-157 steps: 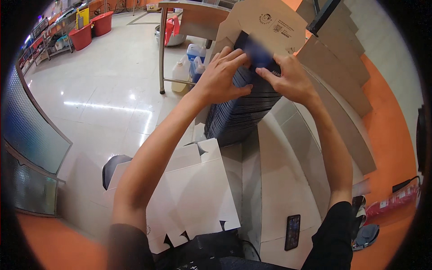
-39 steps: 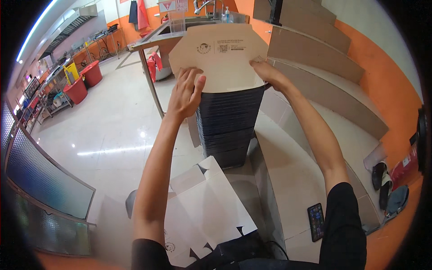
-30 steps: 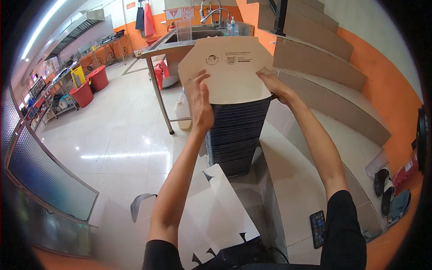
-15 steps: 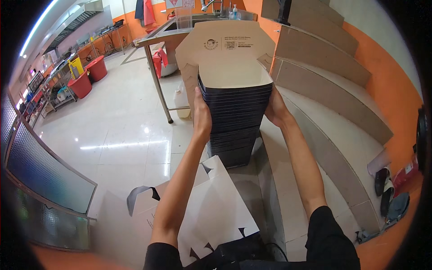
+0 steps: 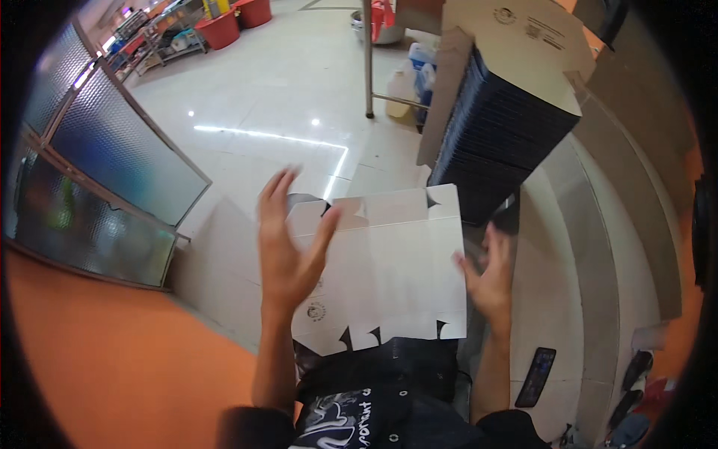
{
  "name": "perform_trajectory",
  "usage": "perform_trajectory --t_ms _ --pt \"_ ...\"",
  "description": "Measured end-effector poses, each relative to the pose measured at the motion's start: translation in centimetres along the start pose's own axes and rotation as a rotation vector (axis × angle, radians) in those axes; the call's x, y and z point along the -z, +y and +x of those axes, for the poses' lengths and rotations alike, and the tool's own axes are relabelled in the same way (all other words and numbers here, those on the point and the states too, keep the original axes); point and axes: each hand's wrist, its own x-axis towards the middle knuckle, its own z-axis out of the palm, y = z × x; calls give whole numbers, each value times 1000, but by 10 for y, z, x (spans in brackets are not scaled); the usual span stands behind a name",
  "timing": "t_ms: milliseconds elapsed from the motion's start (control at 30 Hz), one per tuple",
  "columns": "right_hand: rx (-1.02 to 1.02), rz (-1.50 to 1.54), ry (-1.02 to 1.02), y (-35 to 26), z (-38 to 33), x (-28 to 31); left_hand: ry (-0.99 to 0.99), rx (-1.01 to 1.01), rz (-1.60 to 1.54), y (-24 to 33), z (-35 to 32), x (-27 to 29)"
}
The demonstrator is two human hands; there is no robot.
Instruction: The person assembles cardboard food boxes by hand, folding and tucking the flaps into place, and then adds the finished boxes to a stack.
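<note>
A flat, die-cut white cardboard box blank (image 5: 396, 262) lies across my lap, with cream inside and dark notches along its edges. My left hand (image 5: 288, 247) hovers over the blank's left side, fingers and thumb spread. Off its right edge, my right hand (image 5: 490, 273) is raised with fingers apart, slightly blurred. Neither hand holds anything. Beyond the blank, up and to the right, stands a tall stack of nested dark cardboard boxes (image 5: 501, 123) with brown lids raised.
Curved tiled steps (image 5: 553, 299) rise on the right, with a phone (image 5: 536, 377) on one. Behind the stack are a metal table leg (image 5: 369, 60) and a plastic jug (image 5: 400, 93). A textured glass partition (image 5: 120, 142) stands left. Red tubs (image 5: 217, 31) are far off.
Both hands have let go of the box stack and come back to the blank on my lap. The view has tilted down and turned left.
</note>
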Motion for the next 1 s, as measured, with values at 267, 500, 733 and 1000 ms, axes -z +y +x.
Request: perform_trajectory --t_ms 267,500,733,1000 --pt "44 78 -242 2 -40 -19 -35 360 158 -64 -110 44" --pt "219 -64 37 -5 -58 -32 70 155 392 -62 -117 31" --pt "26 363 -112 -14 -59 -22 165 163 319 -66 -118 31" --pt "-78 654 -339 -39 -26 3 218 237 27 -56 -103 39"
